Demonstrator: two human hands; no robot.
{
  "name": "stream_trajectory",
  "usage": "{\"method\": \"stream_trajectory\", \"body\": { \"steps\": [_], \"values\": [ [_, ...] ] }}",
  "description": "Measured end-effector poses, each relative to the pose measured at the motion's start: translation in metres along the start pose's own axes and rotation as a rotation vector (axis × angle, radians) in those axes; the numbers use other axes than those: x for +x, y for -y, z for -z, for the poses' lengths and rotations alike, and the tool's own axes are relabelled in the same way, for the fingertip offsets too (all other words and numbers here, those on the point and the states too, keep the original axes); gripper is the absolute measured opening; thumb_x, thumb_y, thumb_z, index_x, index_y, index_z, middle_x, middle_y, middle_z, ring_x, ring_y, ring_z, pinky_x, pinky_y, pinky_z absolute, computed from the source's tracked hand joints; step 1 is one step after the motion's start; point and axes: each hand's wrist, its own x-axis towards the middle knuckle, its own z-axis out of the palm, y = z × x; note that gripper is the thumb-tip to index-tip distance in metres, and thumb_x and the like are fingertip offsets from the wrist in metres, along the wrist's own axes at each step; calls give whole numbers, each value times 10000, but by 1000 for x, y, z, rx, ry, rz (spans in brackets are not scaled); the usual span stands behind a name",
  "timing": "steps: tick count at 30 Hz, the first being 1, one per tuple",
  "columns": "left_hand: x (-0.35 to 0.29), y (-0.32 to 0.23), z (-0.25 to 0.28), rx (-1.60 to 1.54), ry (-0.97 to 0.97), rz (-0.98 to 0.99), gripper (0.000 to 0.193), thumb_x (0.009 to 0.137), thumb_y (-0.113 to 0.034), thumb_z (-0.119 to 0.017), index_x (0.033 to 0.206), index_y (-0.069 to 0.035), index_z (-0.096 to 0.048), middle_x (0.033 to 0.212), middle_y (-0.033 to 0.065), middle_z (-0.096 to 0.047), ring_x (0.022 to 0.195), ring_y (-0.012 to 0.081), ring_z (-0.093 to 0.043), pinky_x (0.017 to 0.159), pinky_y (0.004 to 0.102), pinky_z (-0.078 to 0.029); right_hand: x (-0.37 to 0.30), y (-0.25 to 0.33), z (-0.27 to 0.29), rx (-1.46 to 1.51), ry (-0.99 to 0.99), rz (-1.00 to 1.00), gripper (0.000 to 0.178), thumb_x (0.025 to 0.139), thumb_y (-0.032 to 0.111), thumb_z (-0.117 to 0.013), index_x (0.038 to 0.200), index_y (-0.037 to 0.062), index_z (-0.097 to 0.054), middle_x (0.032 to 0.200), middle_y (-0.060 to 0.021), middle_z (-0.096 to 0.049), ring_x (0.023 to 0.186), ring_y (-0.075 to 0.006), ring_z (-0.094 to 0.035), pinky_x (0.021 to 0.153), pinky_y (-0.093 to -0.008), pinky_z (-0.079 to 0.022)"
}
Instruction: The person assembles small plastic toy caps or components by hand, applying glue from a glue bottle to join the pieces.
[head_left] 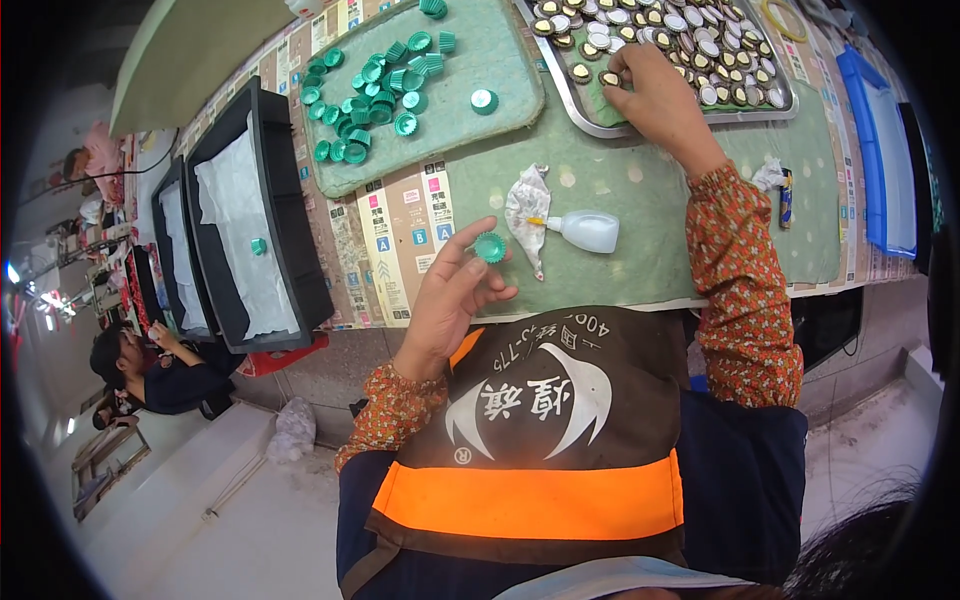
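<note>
Between the thumb and fingers of my left hand [447,292] is a small green fluted cup [490,247], shaped like a mini cupcake case, held above the table's near edge. My right hand [655,95] reaches over the near left part of a metal tray [590,124]. Its thumb and forefinger close on a small round dark-rimmed piece with a pale centre [609,78]. Many similar round pieces [708,47] fill the tray, some showing a silvery white face. More green cups [380,98] lie heaped on a green cloth-covered board [455,125] to the left.
A squeeze bottle with a yellow nozzle [588,231] rests beside a crumpled tissue [527,205]. Farther right are a lighter-like tube [785,200] and a blue tray [875,150]. Left stands a black lined bin [262,110] holding one green cup [258,246]. Another person [165,370] sits far left.
</note>
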Motion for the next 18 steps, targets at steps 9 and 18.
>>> {"method": "stream_trajectory", "body": {
  "steps": [9,18],
  "values": [
    [5,2,3,24,23,-2,505,1066,-244,-555,1508,-39,-423,1095,61,-621,893,103,-633,930,382,-610,-98,38,47,38,219,56,381,789,77,-776,1089,29,-547,1000,-155,-580,920,-338,-604,809,-416,-489],
    [6,-1,-7,55,83,20,498,1081,-291,-505,1490,-11,-459,1053,22,-607,937,111,-620,966,392,-579,-126,35,46,142,227,-65,384,807,58,-762,1133,44,-559,1022,-152,-570,958,-358,-602,812,-435,-492]
  ]
}}
